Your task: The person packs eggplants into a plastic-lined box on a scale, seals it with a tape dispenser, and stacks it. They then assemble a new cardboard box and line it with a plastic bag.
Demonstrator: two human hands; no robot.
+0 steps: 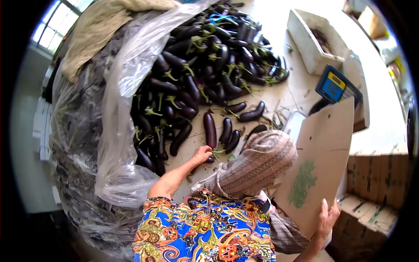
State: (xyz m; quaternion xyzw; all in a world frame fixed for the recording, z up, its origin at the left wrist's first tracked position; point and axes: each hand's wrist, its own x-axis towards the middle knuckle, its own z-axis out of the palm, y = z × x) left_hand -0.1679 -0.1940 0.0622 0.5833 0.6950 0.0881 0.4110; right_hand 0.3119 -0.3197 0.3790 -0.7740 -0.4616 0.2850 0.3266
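My left hand is closed at the stem end of a long purple eggplant, which lies on the tiled floor. Beside it are smaller dark eggplants, and a large pile of eggplants rises just beyond. At the lower right, my right hand holds the lower edge of a cardboard box flap that has a green print on it. The inside of the box is mostly hidden behind my patterned knee.
Clear plastic sheeting and a beige cloth border the pile at left. A white foam box, a blue scale display and stacked cartons are at right.
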